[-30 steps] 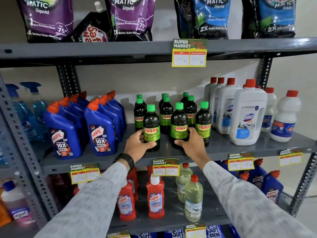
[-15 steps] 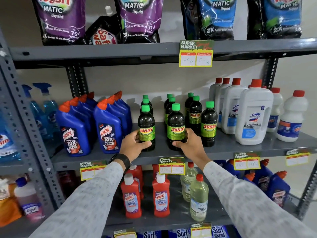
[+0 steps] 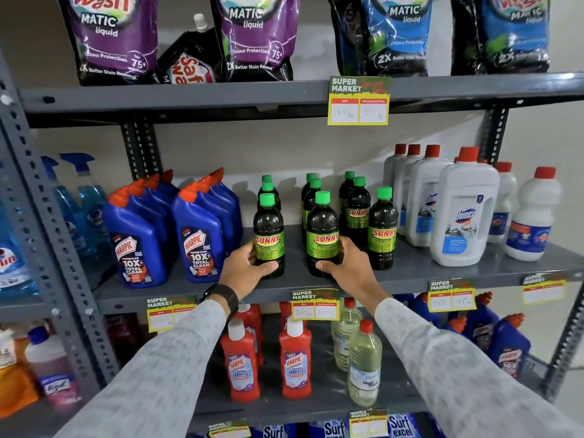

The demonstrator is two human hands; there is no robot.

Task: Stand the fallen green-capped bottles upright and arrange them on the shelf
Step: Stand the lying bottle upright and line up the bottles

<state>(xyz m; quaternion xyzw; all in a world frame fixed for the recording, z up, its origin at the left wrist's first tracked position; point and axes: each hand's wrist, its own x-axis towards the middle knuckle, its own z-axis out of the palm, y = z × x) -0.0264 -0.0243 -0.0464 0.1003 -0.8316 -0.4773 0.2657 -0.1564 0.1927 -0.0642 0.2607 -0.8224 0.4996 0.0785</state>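
Several dark green-capped Sunny bottles stand upright in three rows on the grey middle shelf (image 3: 410, 273). My left hand (image 3: 246, 268) grips the base of the front left bottle (image 3: 268, 229). My right hand (image 3: 349, 267) grips the base of the front middle bottle (image 3: 322, 232). A third front bottle (image 3: 383, 229) stands free to the right, touched by neither hand. More green-capped bottles (image 3: 358, 210) line up behind these. None of the bottles lies on its side.
Blue Harpic bottles (image 3: 199, 235) stand close on the left and white Domex bottles (image 3: 464, 213) on the right. Detergent pouches (image 3: 252, 36) fill the shelf above. Red Harpic bottles (image 3: 241, 361) and clear bottles (image 3: 363, 365) sit on the shelf below. Price tags (image 3: 316, 305) hang from the shelf edges.
The front left and middle bottles have slid apart, away from the row behind, with both hands still on them. The camera view has shifted, so the shelf sits further right.
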